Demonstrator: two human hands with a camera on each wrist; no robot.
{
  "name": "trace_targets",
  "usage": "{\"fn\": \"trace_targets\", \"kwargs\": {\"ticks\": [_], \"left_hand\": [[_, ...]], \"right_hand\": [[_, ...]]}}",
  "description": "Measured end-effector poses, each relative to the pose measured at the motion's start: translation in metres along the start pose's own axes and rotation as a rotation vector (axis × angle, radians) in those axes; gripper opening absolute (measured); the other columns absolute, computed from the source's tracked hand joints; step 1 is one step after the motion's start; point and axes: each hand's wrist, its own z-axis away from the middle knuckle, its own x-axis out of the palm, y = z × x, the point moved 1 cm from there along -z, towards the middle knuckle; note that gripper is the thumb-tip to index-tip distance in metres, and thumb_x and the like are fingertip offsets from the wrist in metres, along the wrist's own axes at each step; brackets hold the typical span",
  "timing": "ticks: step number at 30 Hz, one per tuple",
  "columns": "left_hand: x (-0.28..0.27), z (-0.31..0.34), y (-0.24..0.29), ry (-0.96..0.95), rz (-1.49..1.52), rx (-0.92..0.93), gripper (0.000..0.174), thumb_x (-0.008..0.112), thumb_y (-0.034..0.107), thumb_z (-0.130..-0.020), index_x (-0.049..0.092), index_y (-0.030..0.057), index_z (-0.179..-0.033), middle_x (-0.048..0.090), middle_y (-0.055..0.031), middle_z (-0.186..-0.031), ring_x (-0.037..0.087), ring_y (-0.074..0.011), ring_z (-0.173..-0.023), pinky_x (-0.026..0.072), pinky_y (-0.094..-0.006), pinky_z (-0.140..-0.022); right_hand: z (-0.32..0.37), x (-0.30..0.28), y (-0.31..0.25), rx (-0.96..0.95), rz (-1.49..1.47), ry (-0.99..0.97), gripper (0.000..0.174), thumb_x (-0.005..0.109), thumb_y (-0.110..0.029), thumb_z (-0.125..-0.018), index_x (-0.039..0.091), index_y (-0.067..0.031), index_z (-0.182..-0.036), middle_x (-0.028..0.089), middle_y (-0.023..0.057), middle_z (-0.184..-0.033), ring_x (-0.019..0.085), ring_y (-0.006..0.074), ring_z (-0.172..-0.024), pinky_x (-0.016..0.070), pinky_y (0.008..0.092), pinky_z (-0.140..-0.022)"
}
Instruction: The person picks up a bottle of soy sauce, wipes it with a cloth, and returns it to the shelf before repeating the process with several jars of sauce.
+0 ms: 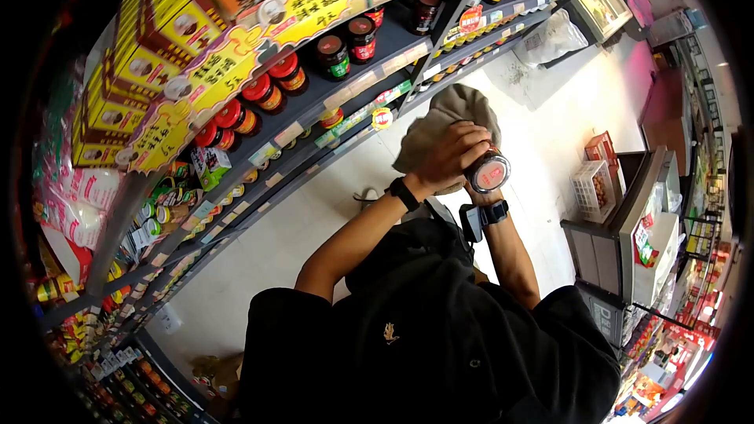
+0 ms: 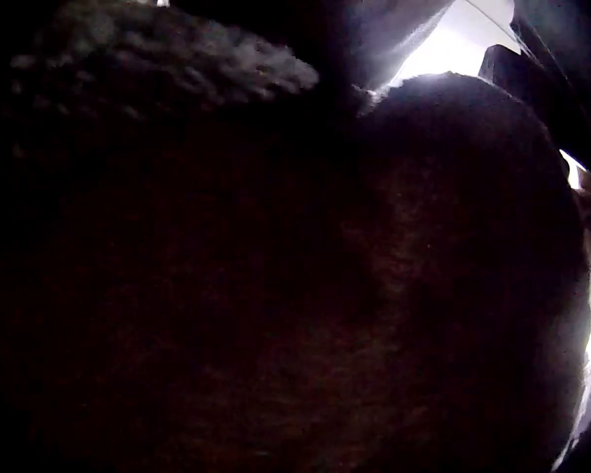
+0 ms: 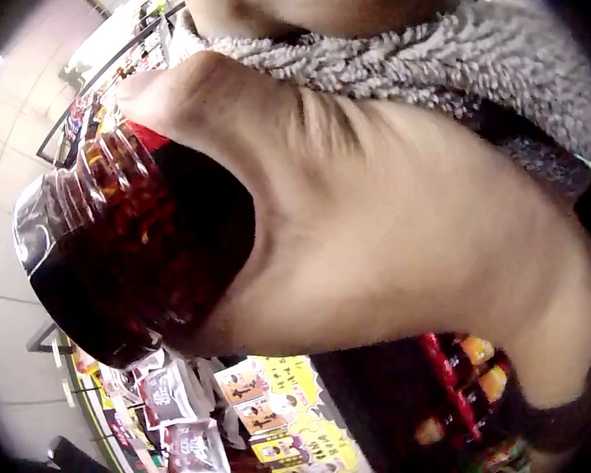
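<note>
Glass, we judge: jar (image 3: 128, 256) heavy, slick, breakable; right hand (image 3: 374, 227) wraps its body, left hand (image 1: 449, 153) clutches cloth (image 1: 452, 106).

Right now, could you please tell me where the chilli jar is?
The chilli jar shows right of centre in the head view, gripped by the right hand, with the left hand and grey cloth against it.
</note>
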Motion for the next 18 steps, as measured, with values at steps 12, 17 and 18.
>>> {"fn": "trace_targets", "kwargs": {"ticks": [12, 17, 18], "left_hand": [[0.017, -0.003, -0.126, 0.326, -0.250, -0.847, 0.073, 0.087, 0.024, -0.071, 0.046, -0.0050, -0.124, 0.061, -0.0186, -0.112, 0.063, -0.0261, -0.097, 0.0504, -0.0410, -0.088], [0.012, -0.052, -0.170, 0.378, -0.623, -0.831, 0.077, 0.087, 0.037, -0.070, 0.049, -0.0087, -0.119, 0.054, -0.0290, -0.111, 0.050, -0.0463, -0.111, 0.0417, -0.0514, -0.096], [0.012, -0.052, -0.183, 0.380, -0.643, -0.821, 0.078, 0.087, 0.038, -0.069, 0.050, -0.0099, -0.118, 0.053, -0.0288, -0.111, 0.050, -0.0471, -0.110, 0.0412, -0.0518, -0.096]], "right_hand": [[-0.046, 0.014, -0.169, -0.330, 1.129, 0.797, 0.040, 0.074, -0.025, -0.089, 0.068, 0.0074, -0.111, 0.070, 0.0122, -0.103, 0.063, 0.0179, -0.092, 0.0493, 0.0303, -0.086], [-0.039, -0.012, -0.234, -0.282, 1.114, 0.803, 0.040, 0.072, -0.025, -0.091, 0.066, 0.0071, -0.114, 0.068, 0.0111, -0.107, 0.063, 0.0196, -0.096, 0.0485, 0.0311, -0.088], [-0.042, -0.017, -0.240, -0.280, 1.115, 0.793, 0.040, 0.072, -0.025, -0.091, 0.066, 0.0071, -0.114, 0.068, 0.0111, -0.107, 0.063, 0.0196, -0.096, 0.0485, 0.0311, -0.088]]}}
